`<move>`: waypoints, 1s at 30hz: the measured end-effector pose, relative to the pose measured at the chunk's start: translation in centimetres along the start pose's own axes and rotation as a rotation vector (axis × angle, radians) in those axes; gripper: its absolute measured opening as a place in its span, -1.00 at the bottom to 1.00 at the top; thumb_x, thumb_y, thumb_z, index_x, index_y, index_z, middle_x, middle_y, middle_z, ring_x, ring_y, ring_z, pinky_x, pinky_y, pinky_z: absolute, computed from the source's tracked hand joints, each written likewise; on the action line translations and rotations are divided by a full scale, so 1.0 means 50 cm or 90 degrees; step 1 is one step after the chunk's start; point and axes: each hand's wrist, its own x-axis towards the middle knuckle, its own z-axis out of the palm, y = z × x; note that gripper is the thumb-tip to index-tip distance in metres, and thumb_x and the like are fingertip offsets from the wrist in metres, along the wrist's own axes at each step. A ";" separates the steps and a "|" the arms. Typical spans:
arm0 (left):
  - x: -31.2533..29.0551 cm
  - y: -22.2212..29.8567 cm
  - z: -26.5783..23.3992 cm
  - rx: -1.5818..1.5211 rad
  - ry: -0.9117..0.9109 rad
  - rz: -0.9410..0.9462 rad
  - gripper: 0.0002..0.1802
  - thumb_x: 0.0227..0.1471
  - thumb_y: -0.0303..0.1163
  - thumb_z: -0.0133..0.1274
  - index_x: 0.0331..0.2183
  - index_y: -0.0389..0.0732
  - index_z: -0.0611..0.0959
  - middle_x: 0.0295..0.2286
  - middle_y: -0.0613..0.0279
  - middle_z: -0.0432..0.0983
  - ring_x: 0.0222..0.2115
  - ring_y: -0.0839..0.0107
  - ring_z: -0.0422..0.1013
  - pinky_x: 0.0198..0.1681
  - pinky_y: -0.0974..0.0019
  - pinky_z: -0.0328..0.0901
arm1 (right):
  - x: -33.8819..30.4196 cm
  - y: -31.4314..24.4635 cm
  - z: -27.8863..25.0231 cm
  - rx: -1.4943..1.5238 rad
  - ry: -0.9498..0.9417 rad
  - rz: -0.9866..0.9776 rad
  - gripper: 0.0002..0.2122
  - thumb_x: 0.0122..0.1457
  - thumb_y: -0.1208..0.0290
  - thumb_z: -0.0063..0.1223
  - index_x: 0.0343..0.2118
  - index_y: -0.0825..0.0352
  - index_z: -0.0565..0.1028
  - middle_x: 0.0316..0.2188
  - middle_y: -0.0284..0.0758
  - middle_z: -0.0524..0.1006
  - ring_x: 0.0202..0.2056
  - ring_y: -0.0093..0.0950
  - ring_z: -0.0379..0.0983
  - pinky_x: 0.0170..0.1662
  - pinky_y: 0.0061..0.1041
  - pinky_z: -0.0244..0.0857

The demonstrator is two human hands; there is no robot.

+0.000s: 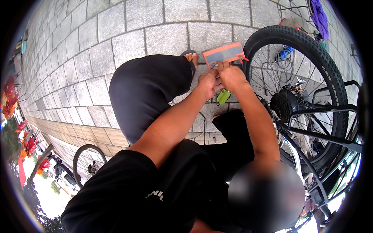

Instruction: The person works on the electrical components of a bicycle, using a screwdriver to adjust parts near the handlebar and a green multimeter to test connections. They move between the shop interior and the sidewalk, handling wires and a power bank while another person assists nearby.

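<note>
1. Here I am, looking down through the head view: the orange case, with its dark window, lies on the paving just ahead of both hands.
2. Right hand now: its fingers bunch close together over the case's near edge. Are they clamped on anything? I can't tell, the knuckles block my line.
3. Left hand comes in just beside it, fingers bent, tips close to the right ones. Whether anything is pinched between them, I can't tell either.
4. A small silvery piece shows right at the fingertips, too small for me to name.
5. Progress check: I'd judge this close handwork at the case to be partway, with both hands busy at its edge and neither clear of it. Whether the case is unfastened is hidden from me.
6. Left to one side: the green box sits on the ground below the hands, with no finger around it.
7. And the bicycle wheel stands at the right, its sprockets in view beside the black rack, no hand on it.
</note>
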 end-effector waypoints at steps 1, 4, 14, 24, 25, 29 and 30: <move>-0.002 0.001 0.002 -0.003 0.001 0.001 -0.77 0.35 -0.28 -0.03 -0.03 -0.10 0.57 -0.06 0.26 0.55 -0.04 0.34 0.49 0.04 0.04 0.42 | -0.001 0.001 0.005 -0.004 0.023 -0.013 -0.47 0.06 0.52 0.16 0.14 0.50 0.40 -0.03 0.01 0.52 -0.15 -0.15 0.63 -0.09 -0.29 0.54; 0.007 -0.005 -0.005 0.011 -0.002 0.000 -0.75 0.35 -0.28 -0.05 -0.02 -0.12 0.56 -0.05 0.23 0.55 -0.03 0.31 0.49 0.02 0.03 0.45 | -0.004 0.004 0.013 -0.007 0.071 -0.043 -0.52 0.04 0.52 0.19 0.08 0.52 0.44 -0.09 0.00 0.55 -0.18 -0.15 0.64 -0.14 -0.30 0.56; 0.006 -0.010 -0.008 0.034 0.010 -0.005 -0.75 0.35 -0.27 -0.06 -0.04 -0.12 0.59 -0.08 0.25 0.55 -0.08 0.34 0.51 -0.03 0.07 0.47 | 0.002 0.011 0.018 -0.032 0.085 -0.091 -0.54 -0.01 0.52 0.22 0.01 0.52 0.48 -0.15 -0.04 0.57 -0.21 -0.17 0.65 -0.20 -0.31 0.57; 0.000 0.030 0.025 -0.001 0.120 0.001 -0.66 0.28 -0.12 0.09 -0.10 -0.18 0.61 -0.22 0.20 0.60 -0.31 0.29 0.58 -0.29 0.08 0.55 | 0.004 0.004 0.017 -0.079 0.082 -0.128 -0.62 -0.05 0.54 0.24 -0.11 0.50 0.52 -0.22 -0.11 0.58 -0.24 -0.27 0.63 -0.20 -0.39 0.55; 0.007 0.033 0.030 0.016 0.150 0.001 -0.65 0.27 -0.11 0.11 -0.11 -0.19 0.60 -0.24 0.18 0.60 -0.35 0.28 0.58 -0.33 0.08 0.56 | 0.004 0.005 0.018 -0.075 0.089 -0.128 -0.61 -0.05 0.54 0.24 -0.10 0.50 0.52 -0.22 -0.12 0.58 -0.22 -0.26 0.62 -0.17 -0.39 0.54; 0.039 0.030 0.016 0.026 0.178 -0.010 -0.64 0.27 -0.15 0.11 -0.05 -0.19 0.59 -0.21 0.17 0.62 -0.32 0.27 0.60 -0.26 0.05 0.56 | 0.003 0.004 0.023 -0.062 0.096 -0.123 -0.58 -0.06 0.55 0.25 -0.07 0.50 0.51 -0.20 -0.13 0.58 -0.16 -0.25 0.61 -0.10 -0.38 0.51; 0.039 0.031 0.019 0.017 0.186 -0.001 -0.65 0.26 -0.17 0.12 -0.06 -0.20 0.59 -0.22 0.17 0.63 -0.33 0.28 0.60 -0.27 0.05 0.56 | 0.003 0.004 0.024 -0.061 0.094 -0.120 -0.58 -0.06 0.56 0.25 -0.06 0.50 0.51 -0.19 -0.13 0.58 -0.14 -0.25 0.60 -0.09 -0.38 0.51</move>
